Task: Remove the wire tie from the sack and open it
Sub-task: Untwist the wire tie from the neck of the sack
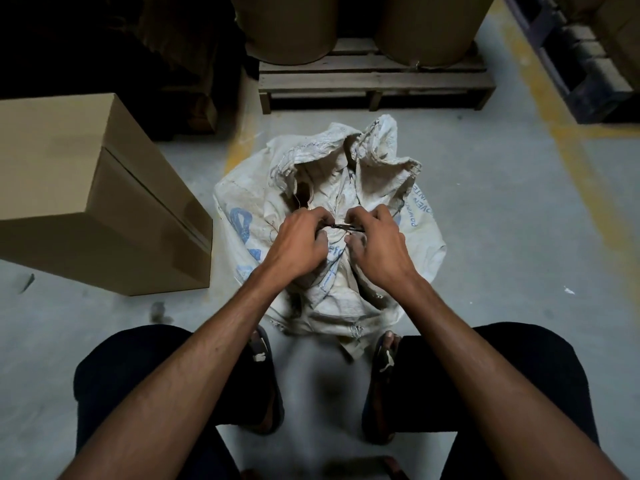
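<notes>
left hand (298, 245), right hand (375, 245) pinch thin dark wire tie (343, 227) | crumpled woven sack (346, 181)

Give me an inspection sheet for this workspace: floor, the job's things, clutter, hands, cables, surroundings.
Surface: grey concrete floor with worn yellow lines.
Job's things: white woven sack on the floor, neck bunched; dark wire tie still on it.
Clutter: small scraps on the floor.
Grippers: left hand and right hand each pinch an end of the tie.
Cables: nothing seen.
Surroundings: cardboard box at left; wooden pallet carrying brown drums behind.
</notes>
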The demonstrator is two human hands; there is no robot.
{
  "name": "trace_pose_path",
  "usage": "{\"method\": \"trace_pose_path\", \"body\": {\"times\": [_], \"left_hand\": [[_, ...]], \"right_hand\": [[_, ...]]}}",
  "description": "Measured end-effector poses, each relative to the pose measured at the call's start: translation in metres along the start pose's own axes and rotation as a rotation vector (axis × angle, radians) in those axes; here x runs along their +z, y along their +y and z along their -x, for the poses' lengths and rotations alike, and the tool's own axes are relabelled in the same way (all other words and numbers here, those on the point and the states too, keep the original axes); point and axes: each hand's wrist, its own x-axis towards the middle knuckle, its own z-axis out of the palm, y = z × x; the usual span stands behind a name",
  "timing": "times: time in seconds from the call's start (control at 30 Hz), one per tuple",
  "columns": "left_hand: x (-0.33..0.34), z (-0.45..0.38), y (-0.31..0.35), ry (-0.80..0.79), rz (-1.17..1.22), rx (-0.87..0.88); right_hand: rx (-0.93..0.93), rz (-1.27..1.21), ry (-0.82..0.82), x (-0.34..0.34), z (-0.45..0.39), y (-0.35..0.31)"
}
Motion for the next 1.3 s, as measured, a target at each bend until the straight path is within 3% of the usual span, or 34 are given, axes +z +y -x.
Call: {"method": "trace_pose_path", "body": {"times": [0.1,0.3,0.87,1.3], "left_hand": [[-0.013,0.000,0.003,0.000,0.050,-0.049],[-0.029,0.003,0.007,-0.007,0.117,-0.044],[-0.018,0.004,-0.002,-0.085,-0.181,0.229],[-0.017,0.005,-0.014,-0.043,-0.099,0.294]], "right_hand": [[-0.038,-0.038,0.001,-0.007,0.000,-0.006],[-0.131,-0.151,0.179,-0.010,0.003,-0.005],[-0.152,-0.172,-0.007,-0.020,-0.001,0.006],[-0.257,-0.081,0.048,-0.013,-0.007,0.002]]}}
